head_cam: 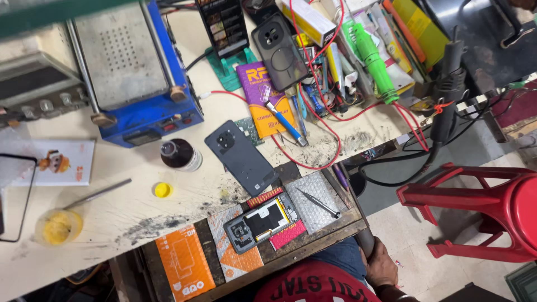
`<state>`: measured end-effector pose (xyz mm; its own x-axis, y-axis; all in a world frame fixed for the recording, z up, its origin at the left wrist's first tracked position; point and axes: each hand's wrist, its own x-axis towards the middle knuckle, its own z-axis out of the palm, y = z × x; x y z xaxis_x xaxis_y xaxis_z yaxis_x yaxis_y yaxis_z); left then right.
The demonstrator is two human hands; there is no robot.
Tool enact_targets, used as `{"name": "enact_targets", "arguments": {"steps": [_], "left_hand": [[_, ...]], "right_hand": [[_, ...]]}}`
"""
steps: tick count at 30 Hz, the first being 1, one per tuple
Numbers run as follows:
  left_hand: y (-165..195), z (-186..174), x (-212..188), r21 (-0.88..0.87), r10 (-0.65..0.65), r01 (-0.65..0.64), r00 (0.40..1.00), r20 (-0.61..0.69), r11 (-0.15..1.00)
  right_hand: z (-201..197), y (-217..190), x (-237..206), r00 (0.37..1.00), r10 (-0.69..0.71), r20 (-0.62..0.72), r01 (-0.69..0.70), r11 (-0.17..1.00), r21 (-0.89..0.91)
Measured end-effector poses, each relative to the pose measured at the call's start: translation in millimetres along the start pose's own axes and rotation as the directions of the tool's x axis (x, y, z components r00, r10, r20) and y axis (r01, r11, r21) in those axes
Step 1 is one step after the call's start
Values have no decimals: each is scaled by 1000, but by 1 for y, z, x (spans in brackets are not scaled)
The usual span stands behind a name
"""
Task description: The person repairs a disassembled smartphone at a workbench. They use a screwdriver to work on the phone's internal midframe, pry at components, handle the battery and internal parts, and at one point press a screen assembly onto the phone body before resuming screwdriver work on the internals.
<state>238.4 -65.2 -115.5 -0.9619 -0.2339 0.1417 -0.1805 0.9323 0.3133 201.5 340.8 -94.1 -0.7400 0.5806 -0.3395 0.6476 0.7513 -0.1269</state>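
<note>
**Bench check: one hand in shot, opened phone on the pull-out board**

From where I sit, biggest first. The pale workbench (128, 207) fills most of the frame, stained and cluttered. At its back left is a blue box machine (134, 72) with a flat metal top. A red stool (481, 207) stands on the floor to the right, well apart from the bench. A black corded handpiece (447, 84) hangs over the far right edge.

A dark wooden board (313, 240) juts from the near edge. The opened phone (260, 221) lies flat on it, w/ back off and insides showing, between an orange-patterned pad and a bubble-wrap pad. A closed dark phone (240, 156) lies just above it on the bench, camera side up, w/ a brown bottle (179, 154) beside it.

A thin pen-like tool (319, 202) rests on the bubble wrap, near the opened phone but apart from it.

Hands: my right hand (383, 265), I reckon, sits at the board's right corner. It looks closed round a grey tube (364, 240), though I can't make out the fingers clearly. The left hand is out of shot.

Handling, imo: the opened phone is light and stiff but fragile, w/ its insides exposed. I'd take it by the long frame edges only and keep it level. The tube looks rigid and smooth, fine for a full wrap.
</note>
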Motion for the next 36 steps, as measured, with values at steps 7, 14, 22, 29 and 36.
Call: {"name": "enact_targets", "arguments": {"steps": [7,14,22,29,36], "left_hand": [[-32,38,-20,-12,46,-47,996,-82,999],[-32,28,-51,31,-120,119,992,37,992],[-24,14,-56,-121,32,-55,983,-183,991],[3,-25,-14,-252,467,-637,731,-499,728],[32,-34,76,-340,408,-404,911,-62,849]], "right_hand": [[18,7,-9,992,-83,-93,80,996,-38],[27,-3,-15,997,-49,-66,49,999,2],[6,32,22,700,-468,-540,611,784,112],[-54,-22,43,413,-762,-499,881,473,7],[-54,-105,36,523,-823,-223,823,555,-118]]}}
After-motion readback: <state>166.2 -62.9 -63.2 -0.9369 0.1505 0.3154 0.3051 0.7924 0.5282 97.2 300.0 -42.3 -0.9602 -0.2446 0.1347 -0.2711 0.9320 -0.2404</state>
